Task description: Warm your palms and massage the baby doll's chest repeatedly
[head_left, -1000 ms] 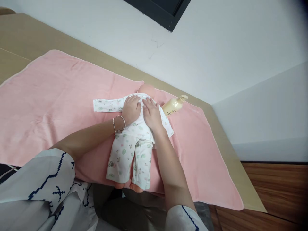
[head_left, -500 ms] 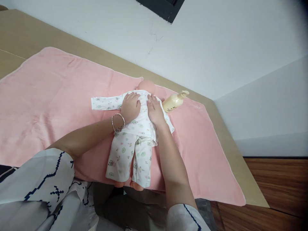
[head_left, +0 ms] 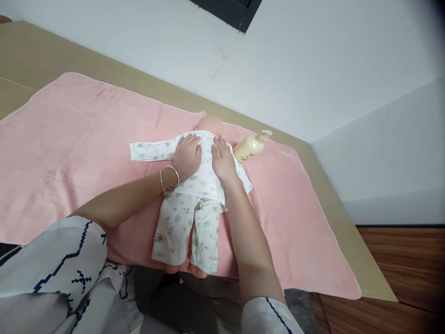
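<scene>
Here, two hands point(head_left: 187, 155) point(head_left: 223, 160) (one doll point(head_left: 200, 188) beneath).

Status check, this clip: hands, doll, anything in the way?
Left hand and right hand flat on doll. Doll lying on pink blanket. Bottle beside it, nothing blocking hands.

A doll point(head_left: 206, 182) lies on a blanket point(head_left: 86, 139) over the table point(head_left: 41, 51), a bottle point(head_left: 249, 147) just to its right.

Light is soft and even, the upper-right corner dark
</scene>
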### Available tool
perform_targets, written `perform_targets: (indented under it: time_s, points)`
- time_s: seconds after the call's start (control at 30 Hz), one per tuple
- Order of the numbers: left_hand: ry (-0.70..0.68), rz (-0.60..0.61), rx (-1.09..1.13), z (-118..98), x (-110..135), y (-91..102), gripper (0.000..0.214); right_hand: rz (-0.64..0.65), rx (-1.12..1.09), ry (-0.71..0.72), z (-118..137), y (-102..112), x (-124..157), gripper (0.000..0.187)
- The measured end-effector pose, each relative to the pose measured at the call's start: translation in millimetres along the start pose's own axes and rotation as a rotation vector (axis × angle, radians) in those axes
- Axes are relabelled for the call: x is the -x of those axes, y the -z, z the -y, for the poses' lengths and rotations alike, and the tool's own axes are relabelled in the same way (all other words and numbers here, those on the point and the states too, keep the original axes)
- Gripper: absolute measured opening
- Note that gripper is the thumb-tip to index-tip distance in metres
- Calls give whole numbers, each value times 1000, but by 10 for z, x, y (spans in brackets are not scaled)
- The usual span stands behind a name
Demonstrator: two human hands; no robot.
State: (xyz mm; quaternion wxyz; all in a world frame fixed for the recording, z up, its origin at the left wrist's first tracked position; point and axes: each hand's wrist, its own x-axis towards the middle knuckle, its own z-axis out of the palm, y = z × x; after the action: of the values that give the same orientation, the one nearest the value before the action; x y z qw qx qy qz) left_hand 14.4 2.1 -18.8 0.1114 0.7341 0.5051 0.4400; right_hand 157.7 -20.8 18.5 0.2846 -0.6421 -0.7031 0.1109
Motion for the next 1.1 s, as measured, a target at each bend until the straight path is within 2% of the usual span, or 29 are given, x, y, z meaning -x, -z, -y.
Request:
perform_targets:
  time_s: [0.17,0.23,0.33,0.4,0.5,0.63,0.73,0.8,0.97,1.03,1.1]
  points:
    - [-35,24,-87,-62,4,44,46,-214,-65,-51,-114,-6,-4,48]
    - [-76,68,-143,-148,28,82,47,-252,-91,-58,-123,-5,12,46]
    - [-125,153,-170,-266,69,126,48,-221,-103,-23,-145,10,16,51]
    - [-101,184,-148,-277,60,138,48,-203,-101,0,-139,19,17,56]
    - [-16,214,-109,-161,-53,142,49,-153,-54,-4,-23,28,63,61]
    - [30,338,-77,48,-265,170,50,-48,43,-11,299,52,221,64]
    - [12,373,-91,38,-283,222,51,3,65,-6,416,78,285,64]
    - [-24,362,-142,-76,-197,271,52,4,35,-8,339,92,246,63]
    - [-121,323,-334,-461,120,388,55,-65,-117,-49,-79,111,20,61]
    - [-121,316,-336,-515,160,404,56,-65,-88,-22,-118,107,-1,58]
    - [-76,319,-298,-467,114,395,56,-55,1,-2,-32,91,48,56]
